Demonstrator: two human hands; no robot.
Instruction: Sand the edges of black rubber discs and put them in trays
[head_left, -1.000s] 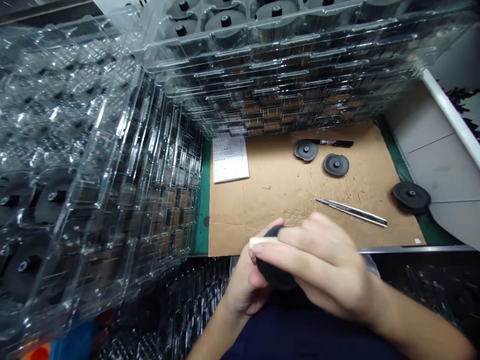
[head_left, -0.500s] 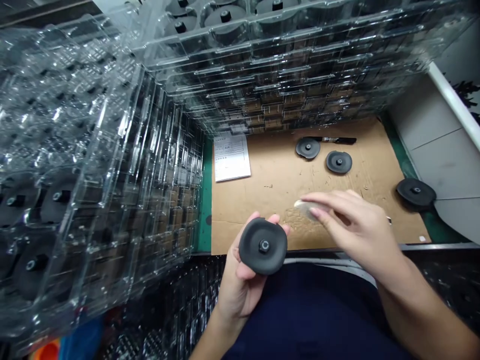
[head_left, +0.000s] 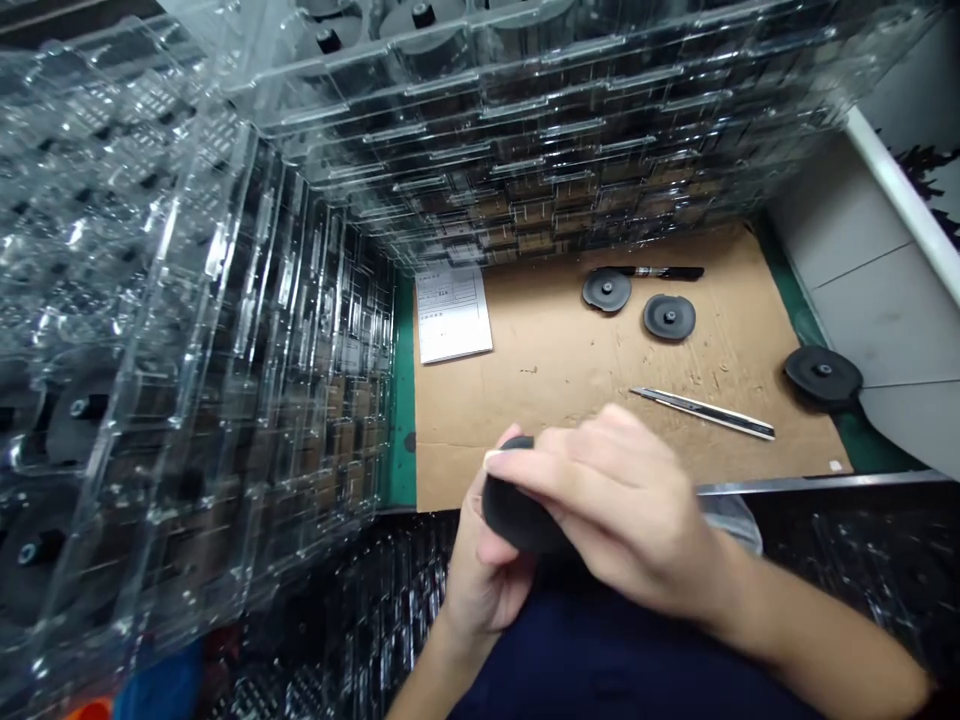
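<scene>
A black round dished part [head_left: 517, 510] rests in my left hand [head_left: 480, 570], whose fingers are wrapped round it from below and from the left side. My right hand [head_left: 622, 490] lies over the same part, its fingers together and bent across the top, covering the centre post. The thin pale flat piece seen in these fingers a moment ago is now hidden behind them. Beyond my right hand, a slim craft knife [head_left: 705, 412] lies on the cardboard sheet [head_left: 540, 410].
Two similar black parts [head_left: 670, 317] lie farther back beside a black marker [head_left: 667, 272]. A small stack of black discs [head_left: 823, 375] stands at the right edge. A printed paper [head_left: 452, 315] lies back left. Tall stacks of clear plastic trays [head_left: 525, 130] wall the left and back.
My right hand has moved left and down onto the black part, bringing the pale piece with it. The craft knife it was covering is now in view. My left hand keeps its hold.
</scene>
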